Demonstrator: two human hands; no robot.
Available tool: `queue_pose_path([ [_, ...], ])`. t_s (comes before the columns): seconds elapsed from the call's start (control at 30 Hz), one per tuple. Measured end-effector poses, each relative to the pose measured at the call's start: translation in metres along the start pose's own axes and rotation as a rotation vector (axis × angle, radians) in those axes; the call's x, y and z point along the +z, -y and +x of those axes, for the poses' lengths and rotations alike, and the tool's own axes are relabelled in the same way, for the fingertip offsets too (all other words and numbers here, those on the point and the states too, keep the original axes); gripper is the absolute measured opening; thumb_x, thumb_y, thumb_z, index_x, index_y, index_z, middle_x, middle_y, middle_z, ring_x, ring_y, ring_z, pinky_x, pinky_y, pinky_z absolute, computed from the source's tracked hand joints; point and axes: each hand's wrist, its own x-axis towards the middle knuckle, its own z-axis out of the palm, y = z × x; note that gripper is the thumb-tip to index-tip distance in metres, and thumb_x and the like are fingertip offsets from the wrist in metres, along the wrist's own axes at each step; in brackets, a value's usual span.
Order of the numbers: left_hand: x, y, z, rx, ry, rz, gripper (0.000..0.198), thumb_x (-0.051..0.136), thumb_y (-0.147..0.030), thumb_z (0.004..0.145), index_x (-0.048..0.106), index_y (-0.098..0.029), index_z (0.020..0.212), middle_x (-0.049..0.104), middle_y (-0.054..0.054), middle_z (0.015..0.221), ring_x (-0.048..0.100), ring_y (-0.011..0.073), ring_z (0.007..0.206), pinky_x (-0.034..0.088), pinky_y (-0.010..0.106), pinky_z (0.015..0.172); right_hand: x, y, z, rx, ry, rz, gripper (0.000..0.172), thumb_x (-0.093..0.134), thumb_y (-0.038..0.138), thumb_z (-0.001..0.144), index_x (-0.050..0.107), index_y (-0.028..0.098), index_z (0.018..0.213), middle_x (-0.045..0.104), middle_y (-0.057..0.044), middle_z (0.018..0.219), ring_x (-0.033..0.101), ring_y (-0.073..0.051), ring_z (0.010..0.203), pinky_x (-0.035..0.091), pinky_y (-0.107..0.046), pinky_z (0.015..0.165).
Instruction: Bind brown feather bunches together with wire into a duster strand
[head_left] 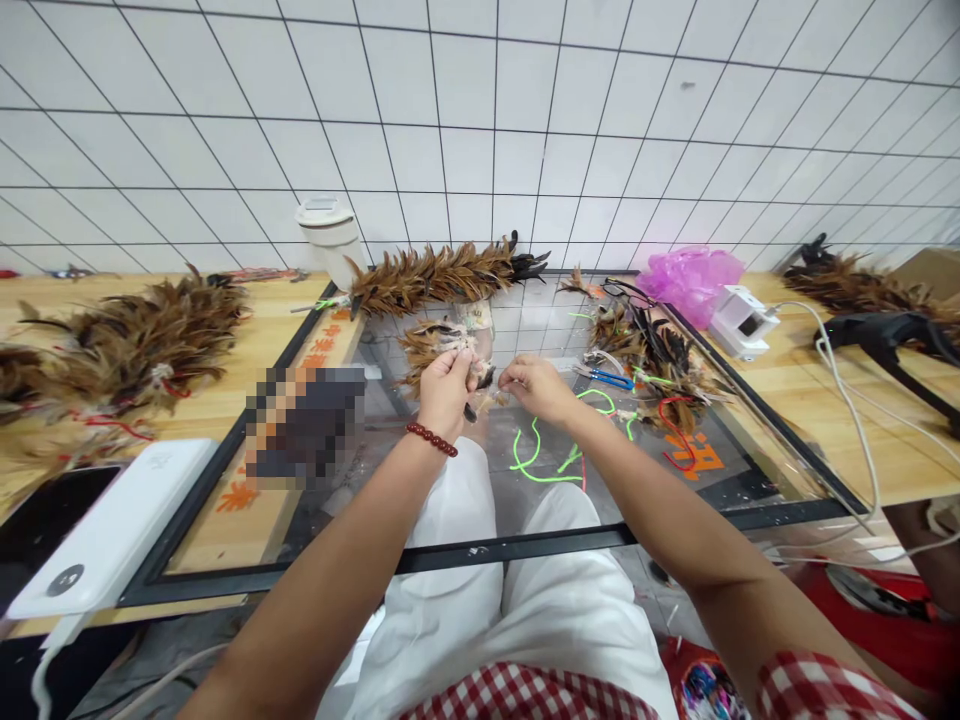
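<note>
My left hand, with a red bead bracelet at the wrist, is closed around a bundle of brown feathers. The bundle's pale quill ends show by the thumb, and a few dark tips stick out below the fingers. Just to the right, my right hand is closed in a pinch; whatever lies between its fingertips is too small to make out. Both hands are over a black-framed glass panel. Near my right hand lie blue-handled snips, bright green cord and a heap of loose dark feathers.
Behind the hands lies a long feather garland beside a white lidded bin. More feather strands cover the left tabletop. A white power bank sits front left. On the right are a pink plastic bag, a white charger and cables.
</note>
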Motion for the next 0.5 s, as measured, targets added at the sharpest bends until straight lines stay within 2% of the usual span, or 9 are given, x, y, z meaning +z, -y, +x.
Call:
queue_pose_path([
  [0.07,0.000,0.000,0.001,0.002,-0.005,-0.012,0.024,0.068,-0.032,0.072,0.054,-0.014,0.065,0.052,-0.003,0.058,0.038,0.0015,0.039,0.022,0.014,0.034,-0.002,0.004,-0.002,-0.030,0.032,-0.122,0.017,0.052,0.011,0.082,0.066,0.019,0.083,0.062,-0.005,0.090,0.055,-0.018,0.088,0.037,-0.028,0.076],
  [0.17,0.000,-0.001,0.002,0.007,-0.019,-0.041,0.025,0.068,-0.032,0.072,0.053,-0.015,0.065,0.052,-0.004,0.058,0.038,0.0015,0.039,0.021,0.014,0.034,-0.010,0.009,-0.005,-0.156,0.034,-0.307,0.015,0.047,0.013,0.086,0.061,0.018,0.090,0.061,-0.007,0.093,0.053,-0.021,0.091,0.033,-0.030,0.075],
  [0.27,-0.001,0.001,0.004,0.019,-0.022,-0.017,0.024,0.067,-0.032,0.073,0.053,-0.015,0.064,0.053,-0.004,0.057,0.038,0.0020,0.040,0.023,0.015,0.036,-0.020,0.011,-0.008,-0.259,0.002,-0.370,0.015,0.044,0.012,0.087,0.057,0.017,0.092,0.061,-0.007,0.092,0.052,-0.021,0.087,0.030,-0.031,0.073],
  [0.5,-0.005,0.017,0.004,0.122,0.152,0.343,0.021,0.062,-0.031,0.074,0.061,-0.015,0.061,0.054,-0.002,0.050,0.041,0.0068,0.043,0.031,0.018,0.044,-0.029,0.018,-0.010,-0.319,-0.139,-0.433,0.017,0.040,0.013,0.090,0.056,0.016,0.094,0.061,-0.009,0.093,0.049,-0.021,0.085,0.026,-0.033,0.073],
])
